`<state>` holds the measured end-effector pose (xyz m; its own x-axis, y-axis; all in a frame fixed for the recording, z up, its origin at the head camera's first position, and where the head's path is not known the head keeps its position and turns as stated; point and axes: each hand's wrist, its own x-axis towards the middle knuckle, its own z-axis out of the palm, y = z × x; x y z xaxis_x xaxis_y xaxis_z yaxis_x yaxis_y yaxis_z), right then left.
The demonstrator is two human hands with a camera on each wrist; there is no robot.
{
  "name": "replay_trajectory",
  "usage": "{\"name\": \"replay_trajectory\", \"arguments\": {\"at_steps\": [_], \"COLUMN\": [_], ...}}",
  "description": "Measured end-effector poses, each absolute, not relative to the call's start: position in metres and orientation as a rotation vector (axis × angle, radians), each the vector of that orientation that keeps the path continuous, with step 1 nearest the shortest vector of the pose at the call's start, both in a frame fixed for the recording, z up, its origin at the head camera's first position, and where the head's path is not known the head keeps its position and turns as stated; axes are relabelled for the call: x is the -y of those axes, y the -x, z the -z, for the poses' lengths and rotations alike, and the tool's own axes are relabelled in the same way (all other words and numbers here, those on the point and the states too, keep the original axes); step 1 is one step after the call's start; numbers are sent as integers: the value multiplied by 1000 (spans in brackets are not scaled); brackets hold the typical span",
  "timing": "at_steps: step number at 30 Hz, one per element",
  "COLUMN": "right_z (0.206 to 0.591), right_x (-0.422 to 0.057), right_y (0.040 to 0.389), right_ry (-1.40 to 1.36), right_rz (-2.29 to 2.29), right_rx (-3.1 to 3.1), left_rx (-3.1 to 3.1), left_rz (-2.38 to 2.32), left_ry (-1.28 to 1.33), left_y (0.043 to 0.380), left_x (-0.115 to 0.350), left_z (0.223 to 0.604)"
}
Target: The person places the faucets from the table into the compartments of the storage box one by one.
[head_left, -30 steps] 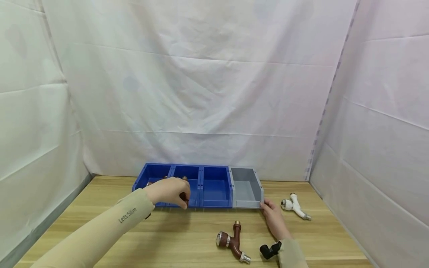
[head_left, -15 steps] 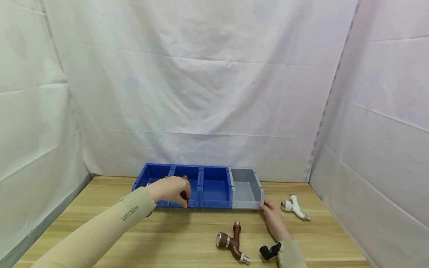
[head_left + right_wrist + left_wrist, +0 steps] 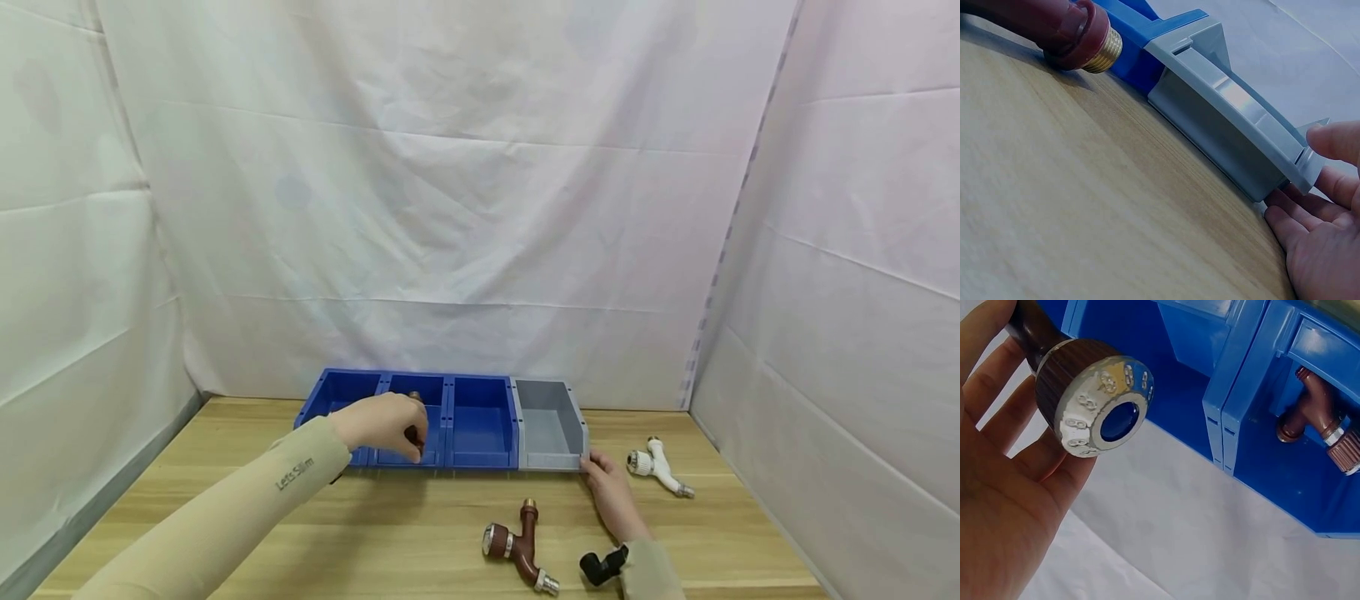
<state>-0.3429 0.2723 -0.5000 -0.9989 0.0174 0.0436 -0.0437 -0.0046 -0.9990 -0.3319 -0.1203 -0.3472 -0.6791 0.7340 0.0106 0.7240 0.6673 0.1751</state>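
Observation:
My left hand (image 3: 382, 421) holds a dark brown tap (image 3: 1063, 365) over the second blue bin from the left. The tap's ribbed knob, with a silver face and blue centre, fills the left wrist view's upper left; in the head view my hand hides most of the tap. Another brown tap (image 3: 1316, 409) lies in a neighbouring blue bin. At the right end of the row, my right hand (image 3: 611, 492) grips the front corner of the grey bin (image 3: 551, 461), thumb on its rim and fingers low against its side.
Three blue bins (image 3: 480, 459) stand joined side by side with the grey one, near the white curtain (image 3: 450, 208). A loose brown tap (image 3: 525, 546) lies on the wooden table (image 3: 450, 533) in front. The white tap (image 3: 660, 467) lies right of my right hand.
Hardly anything differs. My left forearm has shifted slightly right and the head view has tilted a little; the right hand keeps its grip on the grey bin.

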Motion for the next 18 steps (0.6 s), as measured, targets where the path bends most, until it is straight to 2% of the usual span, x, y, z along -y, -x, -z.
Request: {"name": "replay_trajectory", "arguments": {"at_steps": [18], "right_z": [498], "right_x": [-274], "right_y": [341], "right_ry": [-55], "right_rz": [-2213], "right_rx": [2186], "left_rx": [-2840], "left_rz": [-274], "left_ry": [-1158], "left_y": [340], "left_x": [116], "left_z": [347]}}
